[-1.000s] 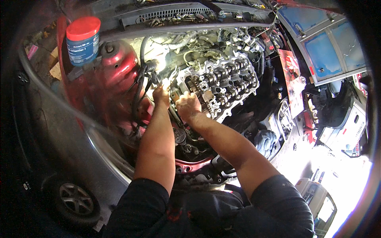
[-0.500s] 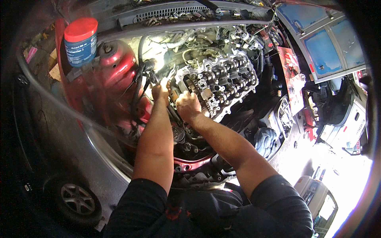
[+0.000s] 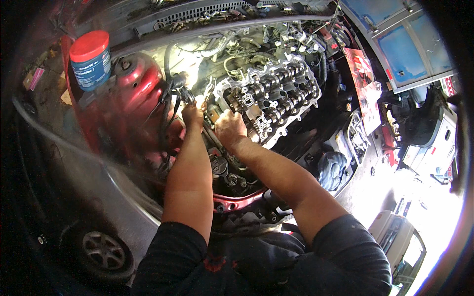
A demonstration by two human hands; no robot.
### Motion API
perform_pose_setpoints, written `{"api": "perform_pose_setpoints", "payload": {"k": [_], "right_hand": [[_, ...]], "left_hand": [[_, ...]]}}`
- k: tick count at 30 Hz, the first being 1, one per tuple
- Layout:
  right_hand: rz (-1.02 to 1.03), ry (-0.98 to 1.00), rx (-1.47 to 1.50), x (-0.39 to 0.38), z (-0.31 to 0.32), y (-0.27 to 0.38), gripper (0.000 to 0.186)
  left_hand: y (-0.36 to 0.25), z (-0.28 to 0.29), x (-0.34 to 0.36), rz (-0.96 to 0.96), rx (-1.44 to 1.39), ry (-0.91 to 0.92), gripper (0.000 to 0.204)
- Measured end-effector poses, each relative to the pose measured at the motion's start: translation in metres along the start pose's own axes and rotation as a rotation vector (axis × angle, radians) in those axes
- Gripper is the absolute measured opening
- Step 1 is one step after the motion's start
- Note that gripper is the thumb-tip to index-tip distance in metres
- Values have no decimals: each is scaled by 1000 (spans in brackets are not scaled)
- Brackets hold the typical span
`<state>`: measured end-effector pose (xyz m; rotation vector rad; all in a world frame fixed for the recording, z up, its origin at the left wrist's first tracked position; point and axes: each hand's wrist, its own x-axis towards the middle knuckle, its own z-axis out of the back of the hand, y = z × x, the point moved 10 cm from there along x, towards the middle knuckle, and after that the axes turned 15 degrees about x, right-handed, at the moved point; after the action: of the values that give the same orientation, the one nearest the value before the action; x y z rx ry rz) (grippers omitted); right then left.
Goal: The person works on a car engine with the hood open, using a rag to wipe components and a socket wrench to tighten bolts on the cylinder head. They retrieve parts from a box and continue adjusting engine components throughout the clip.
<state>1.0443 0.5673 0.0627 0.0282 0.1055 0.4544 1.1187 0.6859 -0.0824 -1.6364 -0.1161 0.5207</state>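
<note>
Uncovered camshafts run across the open engine's cylinder head (image 3: 296,106), in the middle of the bay. At its left end, my right hand (image 3: 230,127) is curled closed against the metal side; whatever its fingers grip is hidden beneath them. Just left of it, my left hand (image 3: 194,114) reaches down with bent fingers beside a dark connector and cables (image 3: 185,93). I cannot make out what that hand holds. Bright light falls on the gap around both hands. A round cap (image 3: 218,165) sits below my right wrist.
A blue tub with a red lid (image 3: 91,61) stands on the red fender (image 3: 136,81) at left. Loose bolts and small parts lie along the cowl (image 3: 217,11) at the back. A crumpled blue cloth (image 3: 332,170) rests at the bay's right. Beyond stands a blue-and-grey metal cabinet (image 3: 405,49).
The whole view has shifted slightly. Both hands stay at the engine's left end, still curled, with only a small change in the left hand's pose.
</note>
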Motion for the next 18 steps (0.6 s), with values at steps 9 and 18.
{"api": "perform_pose_setpoints", "payload": {"k": [9, 18], "right_hand": [[6, 6, -21, 1, -1, 0, 17], [102, -124, 57, -6, 7, 2, 15]], "left_hand": [[-20, -15, 3, -73, 665, 65, 62], [-23, -15, -2, -113, 517, 49, 44]]}}
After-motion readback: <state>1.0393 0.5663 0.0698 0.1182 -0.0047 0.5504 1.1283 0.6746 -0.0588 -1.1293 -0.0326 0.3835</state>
